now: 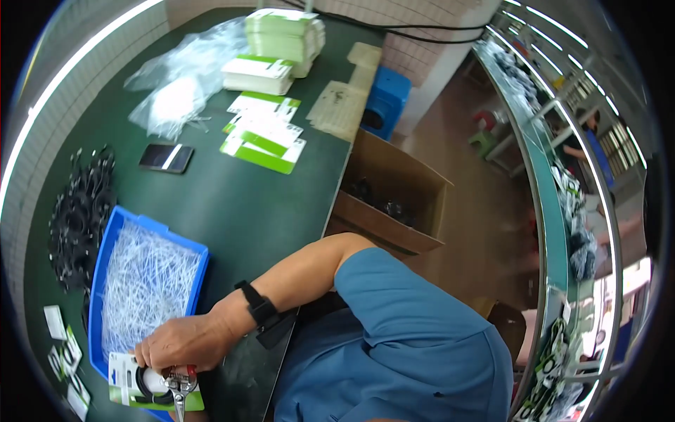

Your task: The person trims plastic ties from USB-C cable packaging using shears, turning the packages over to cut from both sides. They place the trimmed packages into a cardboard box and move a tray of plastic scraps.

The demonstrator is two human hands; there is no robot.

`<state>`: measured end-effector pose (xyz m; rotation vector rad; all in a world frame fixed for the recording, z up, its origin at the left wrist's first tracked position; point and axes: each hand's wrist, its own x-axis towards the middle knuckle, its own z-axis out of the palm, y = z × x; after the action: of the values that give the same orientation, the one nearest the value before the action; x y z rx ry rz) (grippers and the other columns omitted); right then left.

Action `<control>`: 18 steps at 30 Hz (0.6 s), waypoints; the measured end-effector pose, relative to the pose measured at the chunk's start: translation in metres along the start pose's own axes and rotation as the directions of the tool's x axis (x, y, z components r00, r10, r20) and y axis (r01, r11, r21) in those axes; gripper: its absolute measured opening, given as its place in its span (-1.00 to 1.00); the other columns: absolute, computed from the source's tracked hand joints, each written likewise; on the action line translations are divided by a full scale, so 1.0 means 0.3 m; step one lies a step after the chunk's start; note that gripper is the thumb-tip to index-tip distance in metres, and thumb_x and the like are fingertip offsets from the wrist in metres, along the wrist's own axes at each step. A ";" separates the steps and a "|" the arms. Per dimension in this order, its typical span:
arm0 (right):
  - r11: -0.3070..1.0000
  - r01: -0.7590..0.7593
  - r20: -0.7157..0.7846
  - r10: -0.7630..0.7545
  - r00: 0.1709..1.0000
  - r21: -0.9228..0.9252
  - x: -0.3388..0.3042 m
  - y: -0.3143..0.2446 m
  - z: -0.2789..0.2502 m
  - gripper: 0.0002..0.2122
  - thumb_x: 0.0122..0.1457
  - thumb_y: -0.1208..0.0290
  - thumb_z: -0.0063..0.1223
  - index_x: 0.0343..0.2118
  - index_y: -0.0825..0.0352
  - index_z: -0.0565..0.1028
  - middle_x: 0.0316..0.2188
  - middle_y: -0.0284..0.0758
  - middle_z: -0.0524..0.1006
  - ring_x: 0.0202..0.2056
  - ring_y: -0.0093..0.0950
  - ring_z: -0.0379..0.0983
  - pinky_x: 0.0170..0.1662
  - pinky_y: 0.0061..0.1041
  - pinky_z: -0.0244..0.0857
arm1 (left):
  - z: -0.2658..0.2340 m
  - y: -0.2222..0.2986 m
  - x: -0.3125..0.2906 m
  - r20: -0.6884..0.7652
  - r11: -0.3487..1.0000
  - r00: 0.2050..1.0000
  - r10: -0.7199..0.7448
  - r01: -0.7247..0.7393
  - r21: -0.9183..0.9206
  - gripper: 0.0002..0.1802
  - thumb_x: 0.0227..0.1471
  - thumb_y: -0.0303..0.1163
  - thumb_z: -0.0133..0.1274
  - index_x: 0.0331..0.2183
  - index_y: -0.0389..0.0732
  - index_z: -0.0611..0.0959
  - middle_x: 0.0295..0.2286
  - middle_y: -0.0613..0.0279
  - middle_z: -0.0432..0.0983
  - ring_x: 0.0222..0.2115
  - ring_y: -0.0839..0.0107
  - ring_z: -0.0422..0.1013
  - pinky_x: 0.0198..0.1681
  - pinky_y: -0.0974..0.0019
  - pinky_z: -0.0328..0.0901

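Observation:
My right hand (pixel 184 343), with a black watch on its wrist, is closed with its fingers curled at the near end of the blue tray. Under it lies a white and green card (pixel 121 394) with a looped black cord-like piece (pixel 144 390) on it. A metal hand tool with red on its handle (pixel 181 385), like pliers or snips, comes out from beneath that hand toward the lower edge. Of my left hand, only a sliver of skin shows at the bottom edge; its fingers are hidden. The blue tray (pixel 199 278) holds many thin white plastic strips (pixel 151 281).
Black cords (pixel 83 211) lie heaped left of the tray, with finished-looking cards (pixel 67 355) nearer. Farther up are a phone (pixel 166 157), loose cards (pixel 264 133), card stacks (pixel 281 39) and plastic bags (pixel 179 98). An open cardboard box (pixel 390 228) stands beyond the table's right edge.

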<state>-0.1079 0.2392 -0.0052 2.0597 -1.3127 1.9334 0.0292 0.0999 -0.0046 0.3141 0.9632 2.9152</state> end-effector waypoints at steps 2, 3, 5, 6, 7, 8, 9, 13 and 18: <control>0.999 -0.039 -0.007 0.039 0.999 -0.016 0.005 -0.002 -0.005 -0.77 -0.13 0.68 0.24 -0.44 0.36 0.39 -0.36 -0.16 0.45 -0.16 -0.10 0.46 -0.07 -0.26 0.41 | -0.019 0.017 0.029 0.028 1.000 0.999 -0.020 0.019 0.019 -0.77 0.31 -0.19 -0.09 -0.22 -0.16 0.42 -0.27 0.22 0.40 -0.12 0.21 0.29 0.29 0.05 0.04; 0.999 -0.042 0.004 0.042 0.999 -0.033 0.004 0.005 -0.008 -0.77 -0.13 0.64 0.26 -0.42 0.36 0.42 -0.35 -0.15 0.48 -0.17 -0.09 0.48 -0.10 -0.25 0.41 | -0.033 0.030 0.044 0.040 0.999 0.999 -0.022 0.021 0.025 -0.76 0.31 -0.19 -0.08 -0.21 -0.17 0.41 -0.26 0.21 0.40 -0.11 0.20 0.29 0.29 0.04 0.04; 0.997 -0.047 0.030 0.049 0.998 -0.056 -0.004 0.015 -0.018 -0.75 -0.13 0.57 0.31 -0.37 0.36 0.46 -0.32 -0.12 0.54 -0.20 -0.06 0.51 -0.16 -0.21 0.42 | -0.065 0.049 0.076 0.071 0.999 0.997 -0.018 0.015 0.043 -0.75 0.30 -0.20 -0.05 -0.17 -0.19 0.40 -0.23 0.19 0.39 -0.08 0.18 0.28 0.30 0.02 0.03; 0.996 -0.053 0.015 0.054 0.998 -0.068 -0.012 0.012 -0.023 -0.75 -0.13 0.57 0.31 -0.37 0.36 0.46 -0.32 -0.12 0.54 -0.20 -0.06 0.51 -0.16 -0.21 0.42 | -0.103 0.086 0.084 0.075 0.998 0.997 -0.022 0.017 0.065 -0.73 0.29 -0.20 -0.04 -0.16 -0.19 0.40 -0.22 0.19 0.39 -0.07 0.17 0.27 0.30 0.01 0.03; 0.995 -0.067 0.050 0.071 0.996 -0.078 -0.009 0.005 -0.028 -0.74 -0.14 0.56 0.31 -0.36 0.36 0.47 -0.35 -0.13 0.55 -0.23 -0.06 0.52 -0.18 -0.20 0.42 | -0.117 0.115 0.082 0.078 0.997 0.997 -0.008 0.002 0.081 -0.72 0.28 -0.20 -0.03 -0.14 -0.20 0.39 -0.21 0.18 0.39 -0.06 0.16 0.27 0.30 0.00 0.02; 0.993 -0.082 0.082 0.090 0.993 -0.089 -0.006 -0.005 -0.033 -0.73 -0.15 0.55 0.32 -0.35 0.36 0.48 -0.38 -0.13 0.55 -0.26 -0.06 0.53 -0.21 -0.19 0.43 | -0.133 0.142 0.086 0.088 0.995 0.996 0.002 -0.010 0.095 -0.71 0.28 -0.21 -0.02 -0.13 -0.21 0.38 -0.19 0.17 0.39 -0.05 0.15 0.27 0.31 -0.01 0.02; 0.990 -0.102 0.110 0.113 0.988 -0.100 -0.003 -0.011 -0.038 -0.72 -0.16 0.55 0.32 -0.34 0.36 0.50 -0.41 -0.13 0.56 -0.29 -0.05 0.54 -0.23 -0.18 0.43 | -0.157 0.173 0.091 0.097 0.994 0.995 0.008 -0.018 0.109 -0.69 0.27 -0.21 -0.01 -0.11 -0.22 0.38 -0.18 0.16 0.39 -0.03 0.14 0.26 0.31 -0.01 0.02; 0.955 -0.047 0.115 0.084 0.990 -0.293 0.043 0.001 -0.093 -0.69 -0.18 0.54 0.32 -0.30 0.38 0.52 -0.49 -0.12 0.57 -0.36 -0.04 0.56 -0.29 -0.14 0.43 | -0.230 0.278 0.088 0.161 0.990 0.987 0.018 -0.040 0.133 -0.61 0.25 -0.22 0.04 -0.05 -0.25 0.35 -0.13 0.13 0.38 0.02 0.11 0.25 0.32 -0.05 0.00; 0.843 -0.208 -0.019 0.229 0.973 -0.497 0.053 0.096 -0.158 -0.69 -0.15 0.50 0.31 -0.32 0.46 0.48 -0.50 -0.05 0.54 -0.37 -0.03 0.55 -0.31 -0.13 0.42 | -0.286 0.359 0.057 0.250 0.994 0.968 -0.005 -0.022 0.107 -0.51 0.22 -0.24 0.09 0.03 -0.30 0.32 -0.06 0.09 0.37 0.08 0.06 0.23 0.33 -0.09 -0.02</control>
<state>-0.1647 0.2378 0.0044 1.7578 -1.8855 1.4034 -0.0044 -0.0347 -0.0049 0.6743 1.0809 2.7466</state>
